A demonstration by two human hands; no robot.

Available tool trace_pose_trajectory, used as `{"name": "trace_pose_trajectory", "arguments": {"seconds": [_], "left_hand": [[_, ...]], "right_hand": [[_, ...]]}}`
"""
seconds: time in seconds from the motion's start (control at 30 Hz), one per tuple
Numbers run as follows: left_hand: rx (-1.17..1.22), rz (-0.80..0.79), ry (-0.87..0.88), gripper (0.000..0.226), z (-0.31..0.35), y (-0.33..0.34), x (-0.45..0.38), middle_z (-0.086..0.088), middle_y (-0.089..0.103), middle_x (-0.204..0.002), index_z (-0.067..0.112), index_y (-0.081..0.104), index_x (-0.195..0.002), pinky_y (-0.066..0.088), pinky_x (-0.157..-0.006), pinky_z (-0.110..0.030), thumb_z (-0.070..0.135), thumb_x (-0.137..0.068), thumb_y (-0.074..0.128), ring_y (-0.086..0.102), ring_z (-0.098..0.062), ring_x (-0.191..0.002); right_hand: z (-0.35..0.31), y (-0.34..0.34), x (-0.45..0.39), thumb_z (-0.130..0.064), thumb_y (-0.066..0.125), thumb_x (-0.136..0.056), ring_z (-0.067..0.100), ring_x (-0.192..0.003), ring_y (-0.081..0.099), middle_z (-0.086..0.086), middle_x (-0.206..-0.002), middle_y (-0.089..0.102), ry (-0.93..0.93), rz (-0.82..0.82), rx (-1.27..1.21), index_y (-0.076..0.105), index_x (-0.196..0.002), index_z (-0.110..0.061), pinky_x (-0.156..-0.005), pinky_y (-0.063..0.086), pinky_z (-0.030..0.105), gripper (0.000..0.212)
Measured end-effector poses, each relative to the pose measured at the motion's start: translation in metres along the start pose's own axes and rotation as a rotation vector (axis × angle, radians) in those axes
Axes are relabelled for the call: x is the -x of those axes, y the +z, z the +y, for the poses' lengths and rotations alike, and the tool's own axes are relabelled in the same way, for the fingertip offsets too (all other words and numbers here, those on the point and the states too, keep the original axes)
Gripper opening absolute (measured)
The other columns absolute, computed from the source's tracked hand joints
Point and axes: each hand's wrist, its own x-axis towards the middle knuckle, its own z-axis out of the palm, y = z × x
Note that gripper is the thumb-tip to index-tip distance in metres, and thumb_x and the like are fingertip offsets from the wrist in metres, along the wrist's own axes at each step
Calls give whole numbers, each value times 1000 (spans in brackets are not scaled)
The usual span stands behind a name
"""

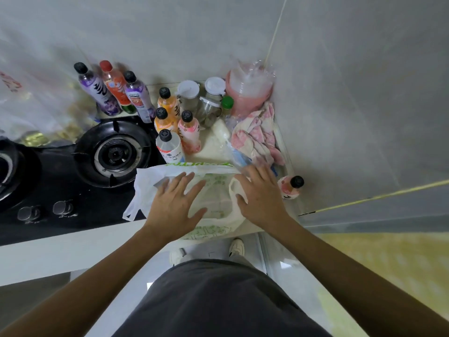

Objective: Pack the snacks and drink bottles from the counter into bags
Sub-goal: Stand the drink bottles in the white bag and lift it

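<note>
You're flattening the white bag [213, 198] at center frame on the desk [60, 242], both hands [173, 203] [261, 198] resting on it, fingers spread open, probably finding its mouth. 8 bottles [188, 131] are waiting just above.

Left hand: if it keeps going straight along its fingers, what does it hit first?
The left hand lies flat on the white plastic bag, fingers pointing up-right. Going on, it likely meets the pink-label bottle first; depth is unclear.

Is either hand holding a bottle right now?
No, the left hand and right hand both lie flat on the white bag.
</note>
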Motion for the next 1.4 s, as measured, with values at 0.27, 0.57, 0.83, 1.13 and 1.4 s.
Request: {"name": "trace_pose_trajectory", "arguments": {"seconds": [0.27,0.57,0.83,1.13,1.4], "left_hand": [[42,299,3,51,-4,-47,-47,-11,49,-141,20,55,-138,43,-95,-48,45,-94,58,47,-33,-128],[90,84,-351,57,-73,-48,-77,-15,53,-112,27,37,-149,50,-77,-53,44,-98,57,53,-41,-108],[331,52,-397,28,-80,-54,-106,-17,67,-95,16,46,-117,42,-61,-40,32,-100,60,62,-38,-80],[373,382,-231,27,-78,-102,-78,-12,67,-84,9,53,-113,41,-57,-38,27,-97,64,60,-33,-72],[543,524,-175,27,-49,-141,-32,-7,66,-81,12,56,-110,51,-63,-47,29,-91,67,60,-27,-69]], "right_hand": [[51,-52,15,-30,73,-77,33,-108,52,9,-116,59,227,150,53,67,-107,-15,-86,46,44,34],[84,-26,45,-34,69,-92,26,-69,46,12,-100,49,358,-20,53,57,-105,-12,-58,35,30,28],[86,-39,21,-30,72,-90,29,-69,51,3,-76,53,385,34,-151,48,-84,-16,-57,44,39,29],[34,-83,-3,-38,67,-94,25,-70,63,0,-80,65,304,185,-359,59,-97,-18,-60,53,42,21],[-30,-74,-32,-28,73,-90,13,-72,57,-13,-77,59,92,185,-558,63,-91,-16,-73,55,42,15]]}}
